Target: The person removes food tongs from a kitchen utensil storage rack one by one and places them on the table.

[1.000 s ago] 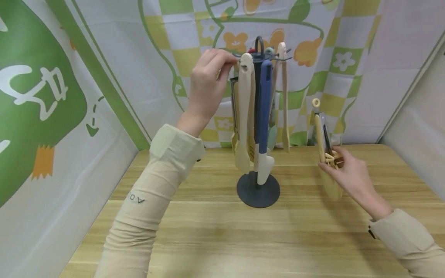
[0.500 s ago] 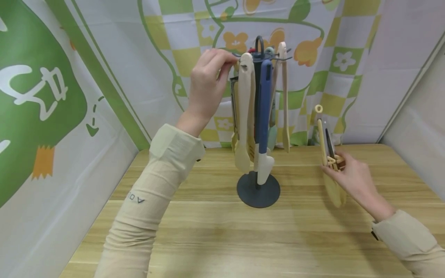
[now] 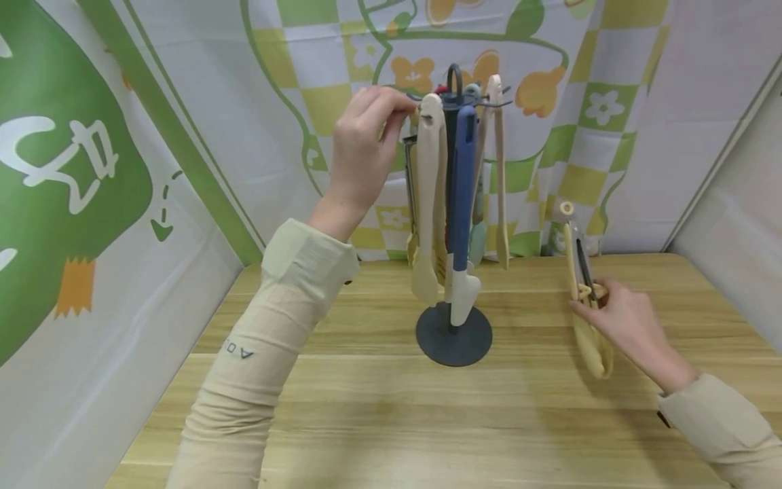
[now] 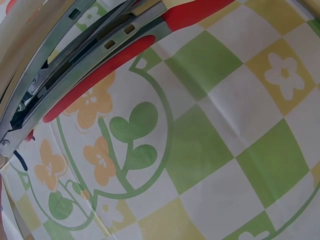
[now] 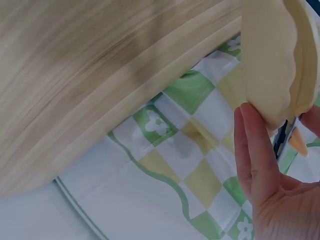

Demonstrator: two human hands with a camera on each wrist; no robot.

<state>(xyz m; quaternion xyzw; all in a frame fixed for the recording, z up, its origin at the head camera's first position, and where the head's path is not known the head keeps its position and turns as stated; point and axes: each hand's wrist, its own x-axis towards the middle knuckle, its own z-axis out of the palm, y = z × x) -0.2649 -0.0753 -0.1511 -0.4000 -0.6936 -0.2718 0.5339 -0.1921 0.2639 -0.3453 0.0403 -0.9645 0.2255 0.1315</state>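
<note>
My left hand [image 3: 364,146] is raised at the top of a dark utensil rack [image 3: 454,336], its thumb and fingertips pinching at a hook on the left side. The exact grip is partly hidden. Beside those fingertips hang beige tongs [image 3: 430,197], and a blue-handled spatula [image 3: 464,190] with a white head hangs next to them. In the left wrist view, metal tongs with red edges [image 4: 107,75] cross the upper left. Out to the right, my right hand [image 3: 629,326] grips pale yellow tongs [image 3: 592,346] around the middle, ring end up and heads down. Their heads [image 5: 270,60] fill the right wrist view's upper right.
More utensils hang around the rack, including light tongs [image 3: 501,183] at its right and a green-headed utensil [image 3: 478,243] behind. A wooden table [image 3: 391,421] lies below. Patterned cloth [image 3: 550,41] stands at the back, with white side walls [image 3: 751,197].
The right hand has lowered the yellow tongs and shifted them slightly right and nearer to me. The left hand has stayed in place at the rack's top.
</note>
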